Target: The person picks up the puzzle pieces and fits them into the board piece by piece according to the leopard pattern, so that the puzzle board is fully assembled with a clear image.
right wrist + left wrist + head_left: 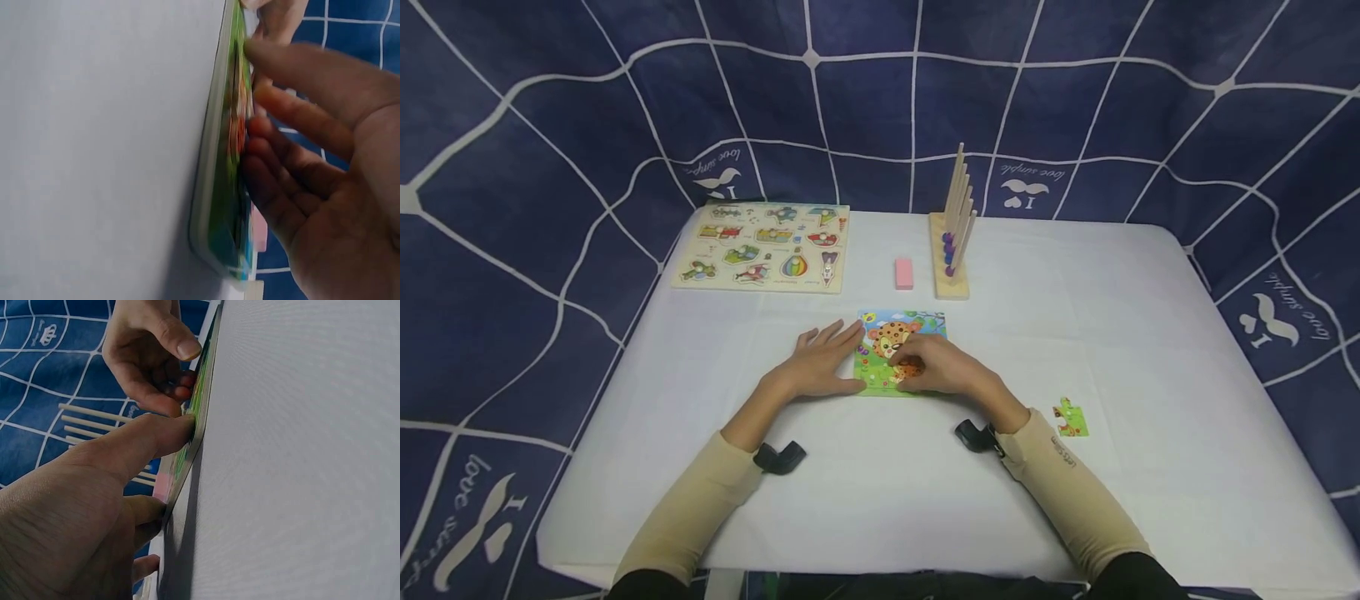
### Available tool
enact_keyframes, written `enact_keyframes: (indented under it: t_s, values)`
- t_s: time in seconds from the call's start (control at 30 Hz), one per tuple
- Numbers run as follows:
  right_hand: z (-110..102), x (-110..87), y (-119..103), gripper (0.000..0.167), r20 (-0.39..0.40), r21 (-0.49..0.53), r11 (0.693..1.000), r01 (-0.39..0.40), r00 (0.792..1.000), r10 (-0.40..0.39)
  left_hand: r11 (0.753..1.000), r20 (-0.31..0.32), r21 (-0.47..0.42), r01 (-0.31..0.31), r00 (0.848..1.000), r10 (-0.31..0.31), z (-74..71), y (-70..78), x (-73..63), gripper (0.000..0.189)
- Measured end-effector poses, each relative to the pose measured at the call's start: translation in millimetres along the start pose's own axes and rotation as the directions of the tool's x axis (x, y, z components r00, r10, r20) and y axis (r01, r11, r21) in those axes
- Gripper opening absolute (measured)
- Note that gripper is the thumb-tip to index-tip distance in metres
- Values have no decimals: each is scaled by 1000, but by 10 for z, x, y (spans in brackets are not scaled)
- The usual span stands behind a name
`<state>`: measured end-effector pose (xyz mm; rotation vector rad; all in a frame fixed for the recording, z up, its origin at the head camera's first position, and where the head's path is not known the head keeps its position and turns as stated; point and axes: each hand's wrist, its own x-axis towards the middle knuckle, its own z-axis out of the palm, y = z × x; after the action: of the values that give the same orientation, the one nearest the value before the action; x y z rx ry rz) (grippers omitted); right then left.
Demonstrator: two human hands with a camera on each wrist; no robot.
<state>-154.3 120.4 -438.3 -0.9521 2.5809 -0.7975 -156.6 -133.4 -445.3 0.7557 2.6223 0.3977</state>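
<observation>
A jigsaw puzzle (874, 368) with a spotted leopard cub on green and blue lies flat on the table. My left hand (820, 363) is at its left side, fingers spread, the thumb touching the near left corner. In the left wrist view, the thumb (169, 434) rests on the board's edge. Over the puzzle's right half is my right hand (946, 365), its fingers bent down onto the picture. Thumb and forefinger stand apart in the right wrist view, with no piece visible between them. A loose green puzzle piece (1072, 419) lies to the right, beyond the right wrist.
A pink block (904, 274) lies behind the puzzle. Beside it stands a wooden base (951, 288) with upright pegs and purple and blue beads. At the back left is a knobbed vehicle board (760, 247). The white table (1150, 333) meets a blue curtain behind.
</observation>
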Motion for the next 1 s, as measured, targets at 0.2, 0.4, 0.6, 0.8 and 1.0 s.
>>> enact_keyframes:
  t_s: [0.2,0.4,0.6,0.8,1.0]
  values:
    - [-95,-84,62,36,-6,96,995,-32,999,33,1000,5,8,-1,1000,1,16,-6,19,94]
    - [-285,-254,157,39,-55,95,994,-49,997,54,1000,-3,-4,-3,1000,3,18,-3,10,94]
    - [-420,-491,259,45,-89,68,995,-69,993,75,1000,6,-11,6,1000,-6,32,-11,5,94]
    - [-489,-761,359,51,-105,45,990,-136,984,140,1000,0,-11,8,1000,-8,11,-12,9,92]
    - [-508,-1112,470,53,-100,41,974,-223,969,226,1000,-1,-13,3,1000,-3,25,-11,14,93]
